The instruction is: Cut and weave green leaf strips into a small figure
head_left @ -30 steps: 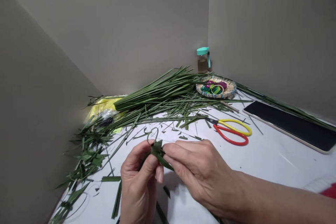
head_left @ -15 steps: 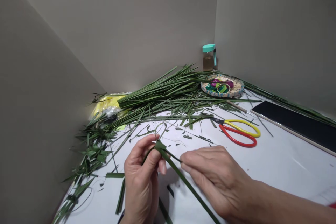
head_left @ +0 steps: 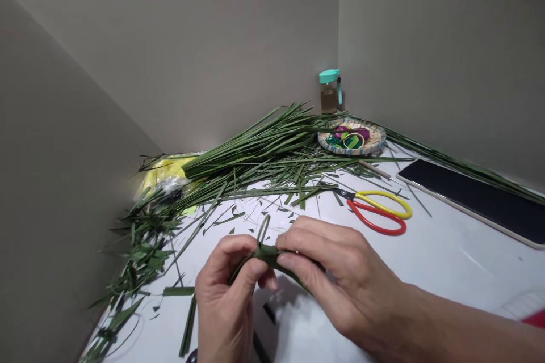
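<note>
Between my hands is a small folded piece of green leaf strips [head_left: 268,252], with a thin loop [head_left: 263,229] standing up from its top. My left hand [head_left: 232,283] pinches its left side between thumb and fingers. At its right side, my right hand [head_left: 332,272] closes thumb and forefinger on a leaf strip beside the fold. The strip's lower length is partly hidden behind my right hand. Scissors [head_left: 378,212] with one yellow and one red handle lie beyond my right hand, on the white tabletop [head_left: 443,272].
A bundle of long green leaves [head_left: 255,142] lies at the back, near a woven basket [head_left: 377,144] and a teal-lidded bottle [head_left: 328,96]. A dark-screened tablet [head_left: 472,198] is at right. A yellow plastic bag [head_left: 166,173] and leaf scraps [head_left: 149,258] line the left.
My right hand has moved left and up to the folded leaf, gripping close to it. The long strip that hung toward the lower right is now mostly covered. The view has shifted slightly right.
</note>
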{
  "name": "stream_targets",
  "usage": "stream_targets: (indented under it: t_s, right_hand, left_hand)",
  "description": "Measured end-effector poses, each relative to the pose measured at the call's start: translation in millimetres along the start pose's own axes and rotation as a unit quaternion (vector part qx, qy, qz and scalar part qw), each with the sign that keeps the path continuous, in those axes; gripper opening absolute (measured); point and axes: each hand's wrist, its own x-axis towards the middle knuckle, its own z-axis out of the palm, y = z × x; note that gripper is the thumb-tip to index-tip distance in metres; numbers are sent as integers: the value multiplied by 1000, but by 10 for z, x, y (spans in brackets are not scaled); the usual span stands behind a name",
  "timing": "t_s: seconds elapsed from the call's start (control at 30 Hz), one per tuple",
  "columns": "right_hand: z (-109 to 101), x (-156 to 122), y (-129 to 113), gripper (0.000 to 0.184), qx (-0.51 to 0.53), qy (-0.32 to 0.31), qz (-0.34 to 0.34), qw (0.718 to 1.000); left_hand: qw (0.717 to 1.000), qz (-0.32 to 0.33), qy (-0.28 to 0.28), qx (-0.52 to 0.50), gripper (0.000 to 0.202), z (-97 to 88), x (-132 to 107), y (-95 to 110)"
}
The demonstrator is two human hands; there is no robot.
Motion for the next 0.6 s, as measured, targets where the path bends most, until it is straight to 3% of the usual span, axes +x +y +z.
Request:
stream_targets:
  t_s: [0.23,0.4,0.6]
  right_hand:
    - [-26,-13,-9,17,14,77,-48,996]
    - [-20,-76,-23,22,-7,85,-74,994]
    - [-34,-52,20,19,-33,52,-69,996]
  left_hand:
    - [991,109,-41,61,8,-31,28,-29]
    - [988,122,-78,59,6,-36,-9,-43]
    - [988,131,-17,78,9,-16,-8,-49]
